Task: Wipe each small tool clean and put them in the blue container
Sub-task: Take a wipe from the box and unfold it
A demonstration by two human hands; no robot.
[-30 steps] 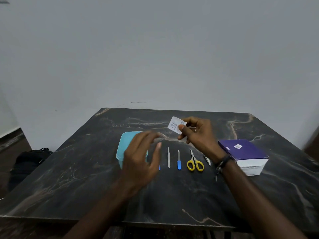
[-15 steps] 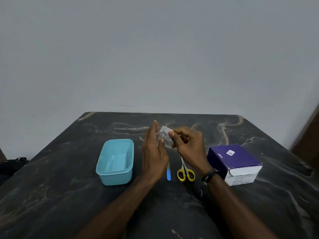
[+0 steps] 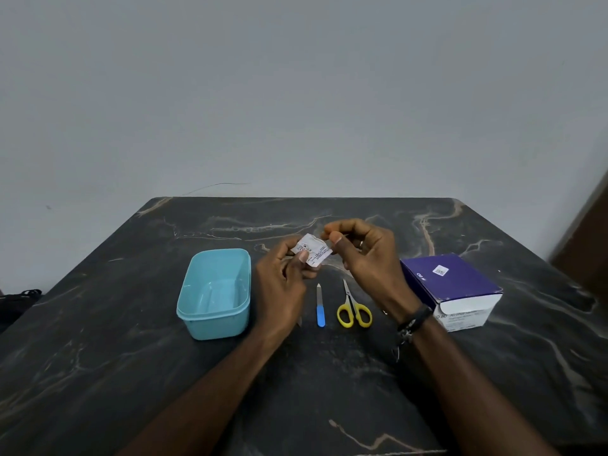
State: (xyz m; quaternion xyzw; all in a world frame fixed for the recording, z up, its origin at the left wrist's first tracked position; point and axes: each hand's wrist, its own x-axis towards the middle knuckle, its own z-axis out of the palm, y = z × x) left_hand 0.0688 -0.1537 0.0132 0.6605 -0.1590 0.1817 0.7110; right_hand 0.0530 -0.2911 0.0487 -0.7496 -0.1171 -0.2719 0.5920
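Both hands hold a small white printed wipe packet point(image 3: 312, 252) above the table. My left hand point(image 3: 283, 287) pinches its left edge; my right hand point(image 3: 363, 258) pinches its right corner. An empty light blue container point(image 3: 215, 292) stands to the left of my hands. Below the hands lie a blue-handled nail file point(image 3: 320, 307) and yellow-handled scissors point(image 3: 352, 307). My left hand and right wrist hide the other small tools.
A purple and white box point(image 3: 452, 289) sits on the right of the dark marble table point(image 3: 131, 357). A dark bag point(image 3: 19, 304) lies on the floor at the left. A grey wall stands behind the table.
My left hand came off the container side and took hold of the packet's left edge. The camera view shifted, and the container is now fully visible.
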